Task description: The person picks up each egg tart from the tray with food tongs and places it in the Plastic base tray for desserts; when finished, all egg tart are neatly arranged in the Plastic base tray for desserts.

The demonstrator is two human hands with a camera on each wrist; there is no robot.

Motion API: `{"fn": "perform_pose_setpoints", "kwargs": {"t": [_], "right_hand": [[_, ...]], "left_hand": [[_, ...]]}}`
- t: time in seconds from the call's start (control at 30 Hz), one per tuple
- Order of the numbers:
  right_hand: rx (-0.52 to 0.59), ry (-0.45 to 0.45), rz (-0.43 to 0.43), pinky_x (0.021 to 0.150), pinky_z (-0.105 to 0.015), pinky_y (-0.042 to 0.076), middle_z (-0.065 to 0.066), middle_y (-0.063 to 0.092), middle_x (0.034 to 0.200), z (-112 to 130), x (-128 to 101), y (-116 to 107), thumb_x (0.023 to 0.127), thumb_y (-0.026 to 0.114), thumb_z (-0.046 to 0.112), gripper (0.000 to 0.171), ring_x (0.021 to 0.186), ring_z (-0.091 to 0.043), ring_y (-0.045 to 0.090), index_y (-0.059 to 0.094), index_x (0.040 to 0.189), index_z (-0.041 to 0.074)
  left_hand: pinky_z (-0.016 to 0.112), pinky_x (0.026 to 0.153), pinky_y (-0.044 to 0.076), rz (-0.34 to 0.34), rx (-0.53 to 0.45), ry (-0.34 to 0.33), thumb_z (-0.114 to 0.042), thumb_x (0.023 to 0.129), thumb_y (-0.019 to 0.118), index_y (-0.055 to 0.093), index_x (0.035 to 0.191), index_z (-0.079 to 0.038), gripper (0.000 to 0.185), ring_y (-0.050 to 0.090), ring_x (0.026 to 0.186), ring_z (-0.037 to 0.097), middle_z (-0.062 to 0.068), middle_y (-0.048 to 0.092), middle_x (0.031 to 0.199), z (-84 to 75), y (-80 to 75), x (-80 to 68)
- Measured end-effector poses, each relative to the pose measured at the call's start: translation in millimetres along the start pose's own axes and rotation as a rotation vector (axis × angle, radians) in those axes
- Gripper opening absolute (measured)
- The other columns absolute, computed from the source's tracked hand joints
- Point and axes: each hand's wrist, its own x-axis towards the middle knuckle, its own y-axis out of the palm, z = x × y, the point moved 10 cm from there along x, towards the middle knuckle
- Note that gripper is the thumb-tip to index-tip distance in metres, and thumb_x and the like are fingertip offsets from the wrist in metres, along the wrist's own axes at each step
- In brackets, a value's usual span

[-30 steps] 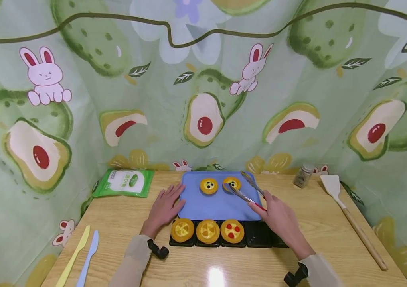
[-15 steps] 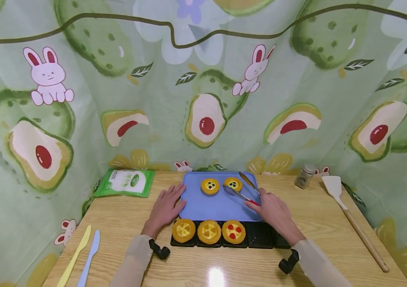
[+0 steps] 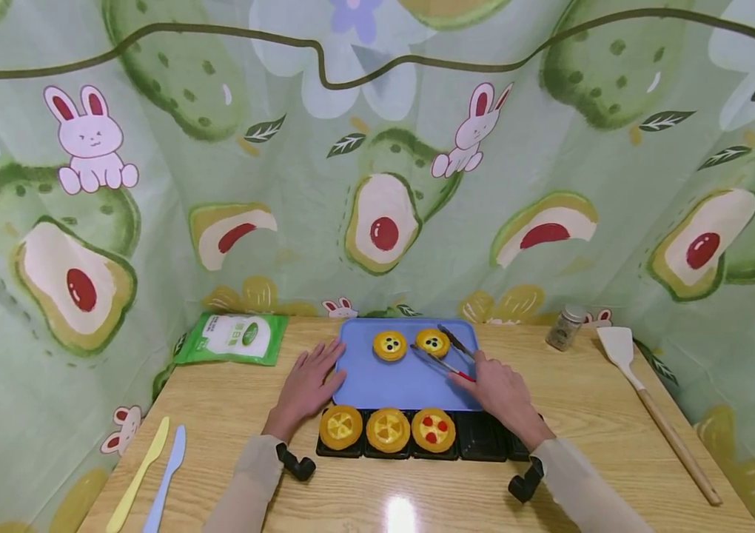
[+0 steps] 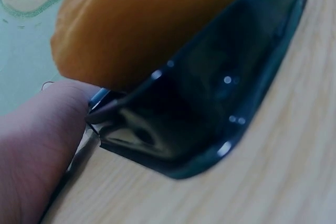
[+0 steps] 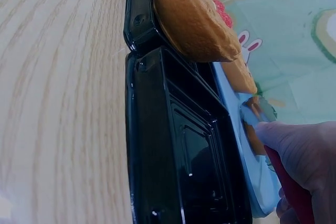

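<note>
A blue tray [image 3: 391, 381] lies on the wooden table and carries two tarts with dark berries [image 3: 389, 345] [image 3: 432, 342]. In front of it a black moulded tray [image 3: 484, 438] holds three tarts [image 3: 340, 426] [image 3: 388, 429] [image 3: 434, 429]; its right cells hold nothing. My right hand [image 3: 499, 391] grips metal tongs [image 3: 445, 354] with a red grip, their tips spread beside the right berry tart. My left hand [image 3: 305, 383] rests flat on the table against the blue tray's left edge. The right wrist view shows the black tray [image 5: 178, 145] close up; the left wrist view shows a tart [image 4: 142, 24] in it.
A green packet [image 3: 232, 339] lies at the back left. Yellow and blue plastic knives [image 3: 151, 474] lie at the front left. A small jar [image 3: 564, 326] and a wooden-handled spatula [image 3: 657, 411] are on the right. A patterned cloth surrounds the table.
My right hand has drawn left and slightly forward with the tongs, bringing their tips closer to the right berry tart. The left hand has stayed put.
</note>
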Motion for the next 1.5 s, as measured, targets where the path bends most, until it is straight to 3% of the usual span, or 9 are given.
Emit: {"fn": "perform_pose_setpoints", "kwargs": {"t": [0.37,0.6,1.0,1.3,1.5], "right_hand": [[-0.012,0.012,0.014,0.045,-0.029,0.033,-0.007,0.045,0.065,0.8,0.3,2.7,0.092,0.07,0.064,0.069,0.051,-0.021,0.049,0.058,0.109,-0.002],[-0.03,0.012,0.01,0.044,-0.028,0.033,-0.008,0.045,0.065,1.1,-0.4,4.7,0.093,0.07,0.061,0.068,0.05,-0.021,0.048,0.059,0.115,-0.003],[-0.048,-0.004,-0.007,0.044,-0.028,0.033,-0.007,0.044,0.064,5.3,-1.8,-0.1,0.094,0.071,0.059,0.063,0.05,-0.021,0.048,0.06,0.111,-0.001],[-0.017,0.003,0.008,0.044,-0.029,0.037,-0.007,0.047,0.066,0.6,-3.6,0.0,0.095,0.069,0.059,0.069,0.053,-0.022,0.05,0.061,0.125,-0.004],[-0.026,0.003,-0.006,0.045,-0.03,0.036,-0.008,0.048,0.066,-2.6,-5.7,-6.3,0.095,0.069,0.059,0.07,0.053,-0.021,0.05,0.06,0.125,-0.004]], "left_hand": [[0.059,0.127,0.014,-0.002,-0.003,-0.003,-0.05,0.11,0.044,0.032,0.166,-0.025,0.062,0.024,0.159,0.032,-0.003,0.029,0.171,-2.2,-0.8,-2.3],[0.058,0.127,0.013,0.016,-0.002,-0.008,-0.051,0.11,0.045,0.031,0.166,-0.026,0.063,0.022,0.159,0.031,-0.004,0.027,0.171,-2.1,1.2,-1.3],[0.059,0.126,0.016,-0.017,-0.014,-0.001,-0.048,0.109,0.047,0.036,0.165,-0.024,0.062,0.025,0.158,0.032,-0.004,0.03,0.17,-4.3,-3.6,-0.1],[0.061,0.126,0.018,-0.023,-0.005,0.008,-0.047,0.109,0.049,0.038,0.164,-0.021,0.062,0.027,0.157,0.034,-0.001,0.033,0.169,-5.6,-6.1,-1.4],[0.061,0.126,0.018,-0.017,0.002,0.008,-0.047,0.109,0.048,0.037,0.164,-0.021,0.062,0.027,0.157,0.034,-0.001,0.032,0.17,-4.8,-5.2,-1.3]]}}
